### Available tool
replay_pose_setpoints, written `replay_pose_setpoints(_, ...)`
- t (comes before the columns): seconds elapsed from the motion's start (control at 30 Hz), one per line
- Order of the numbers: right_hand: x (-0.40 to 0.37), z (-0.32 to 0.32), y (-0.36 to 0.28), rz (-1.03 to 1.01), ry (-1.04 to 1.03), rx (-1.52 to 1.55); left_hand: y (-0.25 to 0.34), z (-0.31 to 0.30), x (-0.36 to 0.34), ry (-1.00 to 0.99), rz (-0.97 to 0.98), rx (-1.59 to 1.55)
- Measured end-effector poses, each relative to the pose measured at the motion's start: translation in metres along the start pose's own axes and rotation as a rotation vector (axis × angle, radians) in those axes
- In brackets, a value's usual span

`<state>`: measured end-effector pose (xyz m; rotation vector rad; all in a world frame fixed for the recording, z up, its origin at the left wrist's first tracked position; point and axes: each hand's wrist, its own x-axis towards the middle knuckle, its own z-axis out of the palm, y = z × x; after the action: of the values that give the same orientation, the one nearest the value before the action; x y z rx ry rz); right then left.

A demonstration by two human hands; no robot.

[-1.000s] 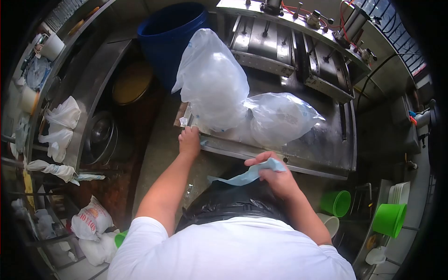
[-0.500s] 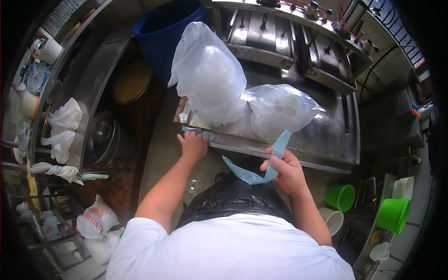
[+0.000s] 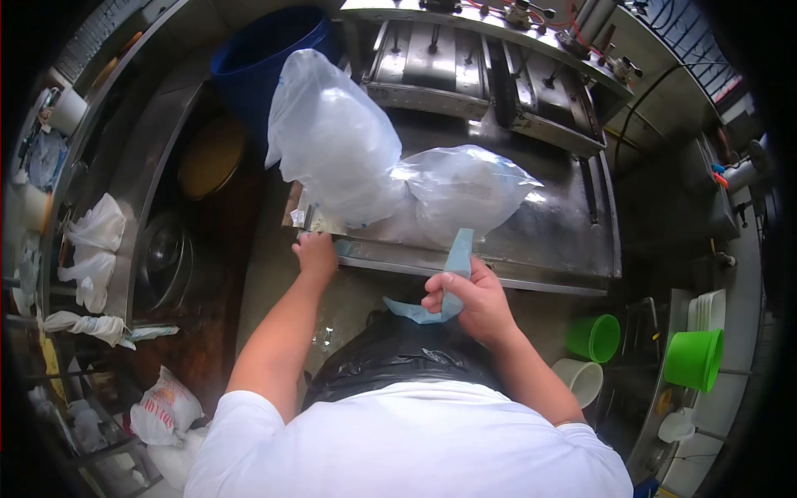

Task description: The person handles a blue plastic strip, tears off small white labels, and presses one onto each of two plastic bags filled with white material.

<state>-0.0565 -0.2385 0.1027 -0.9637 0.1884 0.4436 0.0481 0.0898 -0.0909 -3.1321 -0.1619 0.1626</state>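
Note:
My right hand [image 3: 475, 300] is closed around a light-blue plastic strip [image 3: 459, 256]; one end sticks up above the fist and the other hangs toward the black apron. At the front left corner of the steel table [image 3: 548, 241], my left hand [image 3: 316, 256] has its fingers curled close to a small metal piece [image 3: 309, 217]. What those fingers grip is hidden. Another bit of blue plastic [image 3: 344, 247] lies at the edge beside that hand. Two filled clear plastic bags rest on the table: a tall bag [image 3: 332, 137] behind my left hand and a lower bag [image 3: 469, 191] beyond my right.
Steel machine plates [image 3: 432, 70] stand at the table's back. A blue barrel [image 3: 241, 70] is behind the tall bag. Shelving with white bags [image 3: 98, 236] runs along the left, above a lidded pot [image 3: 162, 257]. Green buckets [image 3: 693, 361] sit at the right.
My left hand has shifted from the blue plastic on the edge to the table's corner, its fingers now curled. My right hand still holds the strip. The whole view has shifted slightly.

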Motion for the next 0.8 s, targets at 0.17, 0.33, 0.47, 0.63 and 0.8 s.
replay_pose_setpoints(0.17, 0.001, -0.015, 0.008, -0.043, -0.013, -0.161, 0.0, 0.002, -0.011, 0.015, 0.073, -0.022)
replay_pose_setpoints(0.33, 0.0, -0.015, 0.007, -0.029, 0.0, -0.185, -0.008, -0.006, -0.025, 0.082, 0.122, -0.148)
replay_pose_setpoints(0.47, 0.003, -0.016, 0.005, 0.049, -0.063, -0.252, -0.002, -0.014, -0.038, 0.24, 0.216, -0.405)
replay_pose_setpoints(0.63, 0.011, -0.01, 0.006, 0.261, -0.221, -0.158, 0.058, -0.138, -0.078, -0.73, 0.196, -1.851)
replay_pose_setpoints(0.8, 0.025, -0.008, 0.005, 0.435, -0.521, -0.022, 0.073, -0.175, -0.075, -0.79, 0.469, -1.926)
